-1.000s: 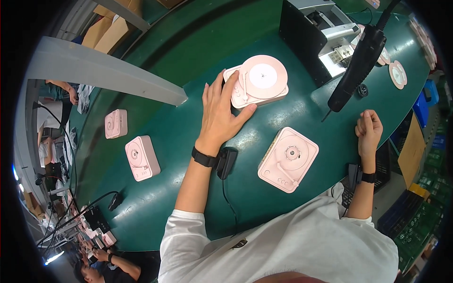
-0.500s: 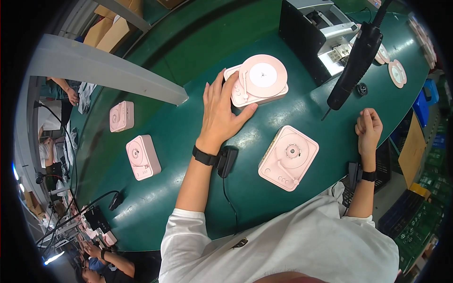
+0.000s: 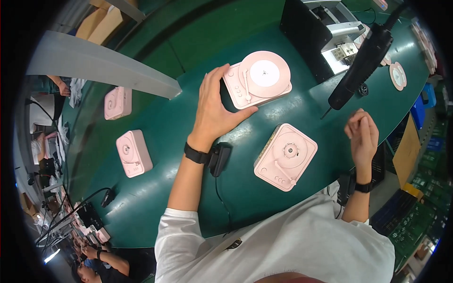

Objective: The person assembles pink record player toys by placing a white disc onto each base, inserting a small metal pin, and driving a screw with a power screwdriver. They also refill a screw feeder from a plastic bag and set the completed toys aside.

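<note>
My left hand (image 3: pixel 212 106) is open beside a pink toy record player (image 3: pixel 243 94), thumb and fingers spread around its left corner. Whether the fingertips touch it I cannot tell. This player carries a round pink disc (image 3: pixel 265 74) with a white centre. Nearer to me lies a second pink record player (image 3: pixel 288 158) without a disc, its round hub showing. My right hand (image 3: pixel 363 137) is raised at the right, fingers curled and pressed together; anything inside is hidden. Above it hangs a black electric screwdriver (image 3: pixel 358 70), its bit pointing down, apart from the hand.
Two more pink players (image 3: pixel 134 153) stand at the left, near a grey post (image 3: pixel 104 66). A black-and-silver machine (image 3: pixel 321 42) stands at the back right, with a small black round part (image 3: pixel 363 89) and a pink disc (image 3: pixel 398 77) beyond. Other people work at far left.
My left hand has drawn back slightly leftward from the player with the disc, its fingers spreading. My right hand has shifted a little left, its fingers loosening somewhat.
</note>
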The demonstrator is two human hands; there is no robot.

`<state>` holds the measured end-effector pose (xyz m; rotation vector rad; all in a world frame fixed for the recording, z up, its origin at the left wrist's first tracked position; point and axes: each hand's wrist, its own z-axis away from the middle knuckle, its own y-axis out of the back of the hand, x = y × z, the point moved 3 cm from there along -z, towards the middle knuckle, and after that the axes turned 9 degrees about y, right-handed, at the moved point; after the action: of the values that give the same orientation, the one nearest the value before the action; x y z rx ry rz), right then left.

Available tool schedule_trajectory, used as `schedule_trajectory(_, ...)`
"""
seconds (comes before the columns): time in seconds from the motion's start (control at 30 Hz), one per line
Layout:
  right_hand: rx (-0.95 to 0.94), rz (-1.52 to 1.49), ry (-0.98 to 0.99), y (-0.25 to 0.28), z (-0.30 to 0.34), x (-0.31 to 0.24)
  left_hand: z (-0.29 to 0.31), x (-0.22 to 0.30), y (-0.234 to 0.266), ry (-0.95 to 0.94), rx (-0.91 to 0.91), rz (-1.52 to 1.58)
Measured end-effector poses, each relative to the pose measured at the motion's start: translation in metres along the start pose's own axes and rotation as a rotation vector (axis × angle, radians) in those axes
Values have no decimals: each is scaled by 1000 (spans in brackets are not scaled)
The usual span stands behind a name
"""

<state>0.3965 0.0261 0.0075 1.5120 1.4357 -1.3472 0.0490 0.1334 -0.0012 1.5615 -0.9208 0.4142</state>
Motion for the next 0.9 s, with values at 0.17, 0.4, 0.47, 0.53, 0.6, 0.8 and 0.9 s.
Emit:
schedule_trajectory(0.17,-236,410,516,-81,-45,-23,-6,-30,-12,1,-49,5)
schedule_trajectory(0.4,-275,669,475,-147,-92,39,-27,-71,-32,-45,-101,-19)
schedule_trajectory(0.47,-278,645,477,-158,-106,66,-33,-84,-36,-29,-106,-4)
schedule_trajectory(0.53,-286,638,468,-163,-113,88,-37,-95,-42,-39,-124,-32)
schedule_trajectory(0.6,-315,708,432,-167,-119,105,-40,-105,-46,-36,-135,-39)
schedule_trajectory(0.8,-453,804,452,-166,-123,135,-46,-122,-56,-22,-161,-55)
schedule_trajectory(0.9,-438,824,427,-164,-123,142,-45,-127,-61,-17,-165,-54)
